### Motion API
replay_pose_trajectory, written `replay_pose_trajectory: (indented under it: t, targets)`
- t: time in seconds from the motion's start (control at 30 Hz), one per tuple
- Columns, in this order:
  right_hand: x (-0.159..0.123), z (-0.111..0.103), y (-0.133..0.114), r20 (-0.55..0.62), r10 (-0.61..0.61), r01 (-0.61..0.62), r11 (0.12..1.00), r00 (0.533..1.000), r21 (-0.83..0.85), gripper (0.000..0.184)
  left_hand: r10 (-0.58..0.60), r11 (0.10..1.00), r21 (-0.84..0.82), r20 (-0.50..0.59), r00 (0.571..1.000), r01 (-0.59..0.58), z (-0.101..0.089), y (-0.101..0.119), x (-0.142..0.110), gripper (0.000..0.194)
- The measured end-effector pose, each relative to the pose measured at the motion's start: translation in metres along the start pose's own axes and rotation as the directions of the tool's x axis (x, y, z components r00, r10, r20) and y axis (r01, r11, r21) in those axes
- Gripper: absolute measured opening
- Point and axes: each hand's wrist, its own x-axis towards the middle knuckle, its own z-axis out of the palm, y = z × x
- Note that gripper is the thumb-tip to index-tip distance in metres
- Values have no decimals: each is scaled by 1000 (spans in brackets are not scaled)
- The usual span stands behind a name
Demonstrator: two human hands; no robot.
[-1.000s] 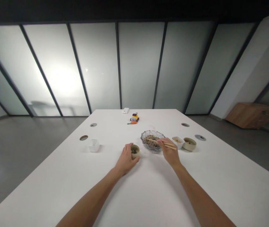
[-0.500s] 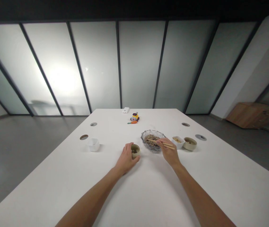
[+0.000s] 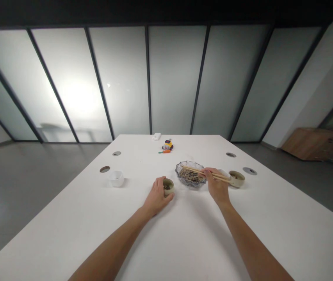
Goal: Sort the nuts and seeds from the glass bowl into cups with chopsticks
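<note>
My left hand [image 3: 158, 196] is wrapped round the side of a small beige bowl [image 3: 169, 188], which stands on the table with a few dark seeds inside. In my right hand [image 3: 215, 184] is a pair of wooden chopsticks [image 3: 197, 171], their tips over a clear, faceted glass bowl [image 3: 178, 171]. A heap of what look like striped sunflower seeds [image 3: 191, 177] fills that bowl. Whether the chopsticks pinch a seed is too small to tell. Behind my right hand, a white bowl [image 3: 223, 172] is mostly hidden. Beside it stands a second beige bowl [image 3: 237, 180] with some contents.
A white square cup [image 3: 116, 179] stands at the left of the white table [image 3: 143, 242]. Farther back lie an orange toy carrot [image 3: 165, 152], a yellow toy vehicle [image 3: 168, 145] and a small white box [image 3: 156, 136]. Round cable holes sit near both side edges.
My right hand has moved to the right with the chopsticks, now covering much of the white bowl. The chopstick tips have risen a little. My left hand stays on the small beige bowl.
</note>
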Motion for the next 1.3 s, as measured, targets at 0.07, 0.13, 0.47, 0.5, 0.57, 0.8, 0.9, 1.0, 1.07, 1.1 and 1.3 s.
replay_pose_trajectory:
  t: [0.07, 0.13, 0.47, 0.5, 0.57, 0.8, 0.9, 1.0, 1.07, 1.1, 1.3]
  targets:
    - [1, 1, -2, 22, 72, -74, 987, 997, 143, 48, -2, 1000, -4, -3, 1000, 2, 0, 1, 0, 66]
    - [1, 3, -5, 47, 102, -110, 965, 994, 237, 47, -10, 1000, -2, 4, 1000, 10, -1, 3, 0, 66]
    - [1, 0, -4, 66, 58, -62, 996, 996, 58, 53, 3, 1000, -10, -3, 1000, -3, -1, 0, 0, 66]
    - [2, -2, -3, 40, 23, -21, 999, 999, -36, 53, 3, 1000, -9, -1, 1000, -3, -1, 0, 0, 65]
    - [1, -4, -1, 41, -63, 70, 977, 997, -201, 53, 0, 1000, -7, 3, 1000, 0, 0, -1, 0, 65]
    - [-4, -2, 6, 156, -149, 189, 940, 977, -285, 53, 4, 1000, -13, -4, 1000, -4, 0, 0, 0, 66]
    - [-4, -2, 8, 151, -146, 184, 942, 978, -282, 54, 1, 1000, -7, -4, 1000, -1, 0, 1, 0, 65]
    - [-4, -2, 8, 158, -154, 191, 948, 975, -255, 52, -1, 1000, -3, -3, 1000, 1, 0, 0, 0, 65]
    - [-4, -3, 6, 162, -166, 203, 948, 973, -246, 51, -1, 1000, -1, -2, 1000, 1, 1, 0, 0, 65]
    - [-4, -3, 5, 158, -177, 212, 945, 971, -250, 51, 1, 1000, -1, -3, 1000, -1, 1, 0, 0, 65]
    - [-2, -5, 1, 88, -191, 209, 922, 978, -326, 57, 3, 1000, -3, -2, 1000, -3, 0, -1, 0, 66]
